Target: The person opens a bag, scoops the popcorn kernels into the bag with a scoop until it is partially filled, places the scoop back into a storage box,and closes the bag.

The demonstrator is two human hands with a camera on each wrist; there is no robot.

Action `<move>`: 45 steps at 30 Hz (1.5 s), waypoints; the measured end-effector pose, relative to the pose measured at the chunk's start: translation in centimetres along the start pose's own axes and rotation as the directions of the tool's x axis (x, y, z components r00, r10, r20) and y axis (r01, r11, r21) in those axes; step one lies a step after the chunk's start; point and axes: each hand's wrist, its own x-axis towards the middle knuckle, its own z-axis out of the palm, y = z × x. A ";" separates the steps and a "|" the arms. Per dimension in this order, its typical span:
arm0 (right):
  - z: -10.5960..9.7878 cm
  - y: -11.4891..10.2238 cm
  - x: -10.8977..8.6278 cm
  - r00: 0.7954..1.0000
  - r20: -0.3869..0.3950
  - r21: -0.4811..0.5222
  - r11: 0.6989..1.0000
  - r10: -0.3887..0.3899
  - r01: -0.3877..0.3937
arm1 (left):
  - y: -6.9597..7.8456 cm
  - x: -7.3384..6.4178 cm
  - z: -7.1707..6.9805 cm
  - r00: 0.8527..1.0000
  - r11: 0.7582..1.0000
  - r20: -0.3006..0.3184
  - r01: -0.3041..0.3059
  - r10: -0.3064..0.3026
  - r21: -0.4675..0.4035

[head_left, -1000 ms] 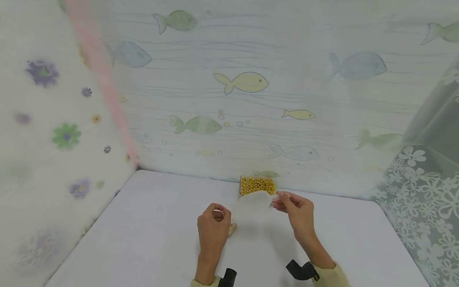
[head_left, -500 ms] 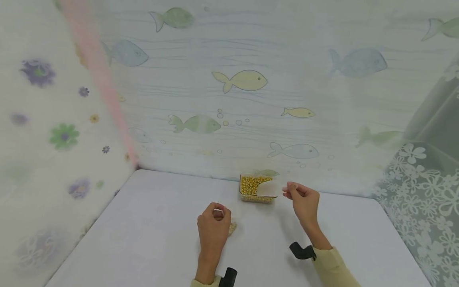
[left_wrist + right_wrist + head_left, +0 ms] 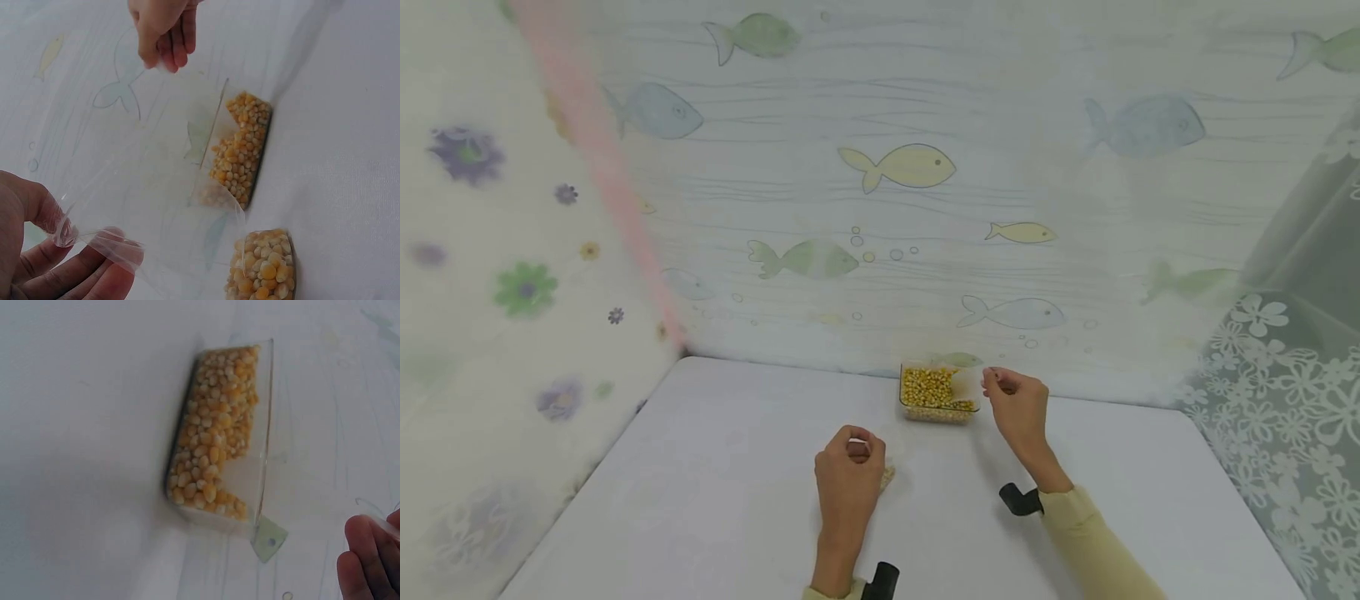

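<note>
yellow sleeves (image 3: 1092, 533), black wrist-pieces (image 3: 1021, 502)

A clear box (image 3: 265, 425) stands upright, heaped with yellow and cream corn (image 3: 215, 412) — a whitish scoop (image 3: 966, 385) dipping in at its right end; nearer, a thin see-through plastic bag (image 3: 119, 248) — top raised, more corn gathered low inside

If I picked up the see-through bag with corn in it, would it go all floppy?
Probably floppy: the bag looks like thin clear film, creased where the left hand pinches it. Its bottom would likely hang heaviest, because the corn is bunched down there. The corn might shift around too, since it looks loose.
</note>
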 end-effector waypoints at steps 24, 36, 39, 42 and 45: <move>0.7 3.1 0.0 0.714 0.193 0.389 0.615 0.673 -0.685 | 0.2 0.1 -0.2 1.000 1.000 0.003 0.010 -0.010 -0.015; 1.1 3.4 -0.5 0.672 0.202 0.510 0.510 0.712 -0.693 | 0.1 0.2 -0.2 1.000 1.000 -0.004 0.018 -0.018 0.001; 1.3 3.4 -0.6 0.700 0.165 0.527 0.537 0.695 -0.658 | 0.0 0.2 -0.2 1.000 1.000 -0.006 0.015 -0.015 0.000; 1.5 3.2 -0.6 0.724 0.131 0.540 0.563 0.677 -0.625 | -0.1 0.2 -0.2 1.000 1.000 -0.009 0.011 -0.011 0.002; 1.6 2.9 -0.5 0.737 0.111 0.547 0.578 0.667 -0.606 | 0.0 0.3 -0.3 1.000 1.000 -0.012 0.006 -0.006 0.006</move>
